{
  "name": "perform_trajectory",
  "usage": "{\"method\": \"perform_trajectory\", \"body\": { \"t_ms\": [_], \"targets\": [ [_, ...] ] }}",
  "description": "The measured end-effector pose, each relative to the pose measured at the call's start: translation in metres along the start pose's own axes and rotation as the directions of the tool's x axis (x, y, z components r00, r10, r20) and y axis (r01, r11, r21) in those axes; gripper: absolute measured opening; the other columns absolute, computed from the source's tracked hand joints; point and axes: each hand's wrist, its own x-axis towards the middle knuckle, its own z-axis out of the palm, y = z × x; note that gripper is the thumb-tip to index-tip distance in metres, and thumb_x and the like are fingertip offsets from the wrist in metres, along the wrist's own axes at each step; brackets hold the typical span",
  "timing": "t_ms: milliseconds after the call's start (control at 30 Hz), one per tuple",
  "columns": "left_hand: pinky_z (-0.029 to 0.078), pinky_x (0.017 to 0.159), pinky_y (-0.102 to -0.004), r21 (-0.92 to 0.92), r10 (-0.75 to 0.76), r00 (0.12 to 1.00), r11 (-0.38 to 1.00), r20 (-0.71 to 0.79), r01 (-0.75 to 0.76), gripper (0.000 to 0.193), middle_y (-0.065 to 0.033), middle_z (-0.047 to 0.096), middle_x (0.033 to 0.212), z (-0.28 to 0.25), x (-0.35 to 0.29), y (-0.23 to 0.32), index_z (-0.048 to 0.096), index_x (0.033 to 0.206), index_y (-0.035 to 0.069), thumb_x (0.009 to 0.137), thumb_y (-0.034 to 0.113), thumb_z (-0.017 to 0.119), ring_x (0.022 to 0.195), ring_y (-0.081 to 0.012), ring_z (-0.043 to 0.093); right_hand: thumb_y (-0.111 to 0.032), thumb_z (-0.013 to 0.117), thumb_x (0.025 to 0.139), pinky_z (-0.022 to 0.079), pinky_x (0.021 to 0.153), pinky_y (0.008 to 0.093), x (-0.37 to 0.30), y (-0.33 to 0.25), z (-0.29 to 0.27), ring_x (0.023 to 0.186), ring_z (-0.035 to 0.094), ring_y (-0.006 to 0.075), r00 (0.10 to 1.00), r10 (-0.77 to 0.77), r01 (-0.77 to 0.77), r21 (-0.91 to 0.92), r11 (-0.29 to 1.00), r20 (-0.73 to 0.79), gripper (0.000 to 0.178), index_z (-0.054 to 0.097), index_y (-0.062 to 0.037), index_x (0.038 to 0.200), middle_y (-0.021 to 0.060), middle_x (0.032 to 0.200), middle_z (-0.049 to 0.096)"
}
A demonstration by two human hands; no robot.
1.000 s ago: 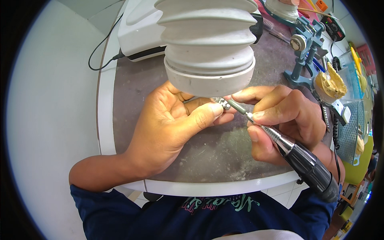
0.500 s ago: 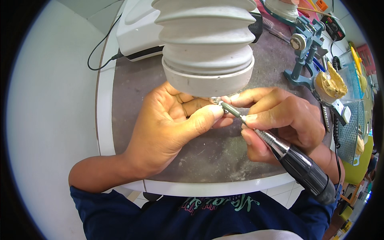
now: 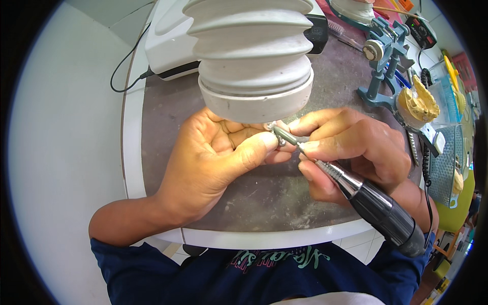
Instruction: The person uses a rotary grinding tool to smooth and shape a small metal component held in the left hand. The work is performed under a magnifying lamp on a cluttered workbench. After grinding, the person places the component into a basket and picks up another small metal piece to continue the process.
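Note:
My left hand pinches a small shiny metal piece between thumb and fingers, which hide most of it. In my right hand is a black and silver rotary handpiece, held like a pen and slanting down to the lower right. Its grey-green, bullet-shaped bit lies against the metal piece or just over it; the exact contact is too small to tell. The fingertips of both hands nearly meet there, beneath the rim of a ribbed white suction hose.
A white machine with a cable stands at the far left of the dark desktop. To the right are a blue-grey articulator, a yellowish dental cast and a blue basket. A brush lies at the back.
The whole view has shifted slightly, with the hose now further left. My right hand and the handpiece are a little further left, and the metal piece shows more below the bit.

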Motion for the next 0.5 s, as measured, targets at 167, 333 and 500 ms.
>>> {"method": "perform_trajectory", "body": {
  "t_ms": [167, 333, 500],
  "targets": [
    [0.058, 0.093, -0.0328, -0.014, 0.004, 1.000, 1.000, -0.008, -0.005, 0.037, -0.0138, 0.062, 0.116, 0.0013, -0.0007, 0.0006, 0.050, 0.128, -0.006, 0.094, 0.002, 0.063, 0.106, -0.0195, 0.066, 0.006, 0.077, 0.074, 0.060, 0.077, 0.0395, -0.0006, -0.0016, -0.0012, 0.086, 0.074, 0.0328, 1.000, 0.011, -0.011, -0.008, 1.000, 0.012, 0.023, 0.063, 0.0009, 0.091, 0.0153, 0.082, 0.069],
    [0.058, 0.092, -0.0323, 0.015, -0.017, 1.000, 1.000, -0.007, 0.017, 0.037, -0.0142, 0.062, 0.116, 0.0023, -0.0009, 0.0031, 0.049, 0.129, -0.005, 0.095, 0.003, 0.063, 0.106, -0.0192, 0.066, 0.007, 0.077, 0.074, 0.061, 0.079, 0.0396, -0.0003, -0.0021, -0.0025, 0.086, 0.074, 0.0326, 1.000, 0.009, -0.009, 0.001, 1.000, 0.029, 0.024, 0.062, 0.0014, 0.092, 0.0150, 0.083, 0.069],
    [0.059, 0.092, -0.0316, 0.057, -0.009, 1.000, 0.998, -0.003, 0.009, 0.037, -0.0149, 0.063, 0.117, 0.0015, -0.0003, 0.0013, 0.048, 0.130, -0.005, 0.097, 0.004, 0.061, 0.104, -0.0198, 0.068, 0.007, 0.076, 0.077, 0.060, 0.080, 0.0405, -0.0018, 0.0003, -0.0001, 0.087, 0.073, 0.0322, 1.000, -0.015, 0.015, -0.004, 1.000, 0.002, 0.025, 0.060, 0.0016, 0.095, 0.0161, 0.084, 0.067]
  ]
}}
